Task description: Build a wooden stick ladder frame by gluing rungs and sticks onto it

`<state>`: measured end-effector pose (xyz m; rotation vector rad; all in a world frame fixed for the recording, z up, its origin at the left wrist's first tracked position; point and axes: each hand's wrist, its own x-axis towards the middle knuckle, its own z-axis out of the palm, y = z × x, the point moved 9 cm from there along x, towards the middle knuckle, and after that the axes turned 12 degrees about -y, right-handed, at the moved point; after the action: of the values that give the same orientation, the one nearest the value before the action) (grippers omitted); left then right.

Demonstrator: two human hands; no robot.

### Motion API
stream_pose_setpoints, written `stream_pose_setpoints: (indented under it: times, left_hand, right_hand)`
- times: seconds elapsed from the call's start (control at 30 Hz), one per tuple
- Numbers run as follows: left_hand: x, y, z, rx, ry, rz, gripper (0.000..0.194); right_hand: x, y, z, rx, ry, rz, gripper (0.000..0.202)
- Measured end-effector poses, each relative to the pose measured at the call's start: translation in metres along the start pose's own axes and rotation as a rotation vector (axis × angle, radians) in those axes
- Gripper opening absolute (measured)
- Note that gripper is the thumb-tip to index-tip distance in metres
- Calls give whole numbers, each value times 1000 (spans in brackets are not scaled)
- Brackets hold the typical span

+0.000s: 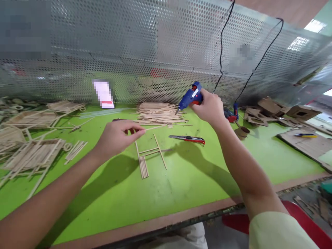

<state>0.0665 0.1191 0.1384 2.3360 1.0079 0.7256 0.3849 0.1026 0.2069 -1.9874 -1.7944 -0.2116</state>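
My left hand (120, 136) pinches one end of a thin wooden stick (156, 127), which points right toward the stick pile. My right hand (209, 106) is wrapped round a blue glue gun (188, 98), its nozzle pointing down and left near the pile's right end. Below my left hand, a small frame of sticks (160, 150) lies on the green table, with two long sticks joined by two crosspieces. Several short sticks (144, 167) lie side by side at its lower left. A red utility knife (191, 139) with its blade out rests right of the frame.
Behind the hands lies a pile of sticks (158, 113) before a perforated metal screen (166, 52). Wooden stick models (33, 155) crowd the left. A phone (103, 94) leans at the back. Cardboard pieces (303, 143), a yellow knife (306, 135) and another glue gun (230, 115) are right.
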Motion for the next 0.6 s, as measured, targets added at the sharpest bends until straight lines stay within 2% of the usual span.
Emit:
stream_pose_setpoints:
  times: [0.1,0.23,0.37,0.47,0.6]
  left_hand:
    - [20,20,-9,-53,65,6,18]
    - [37,29,-7,-108,118,-1,15]
    - [33,24,1,-106,78,2,14]
    - [27,17,1,-110,79,-21,13]
    - [25,13,-1,-122,98,-54,15]
  right_hand:
    - [1,-12,-5,51,85,-45,19]
    - [6,-16,-8,85,148,-127,17]
    - [8,-17,-3,103,150,-180,16]
    - [7,-23,5,117,109,-226,17]
    - [4,-33,8,95,77,-208,21]
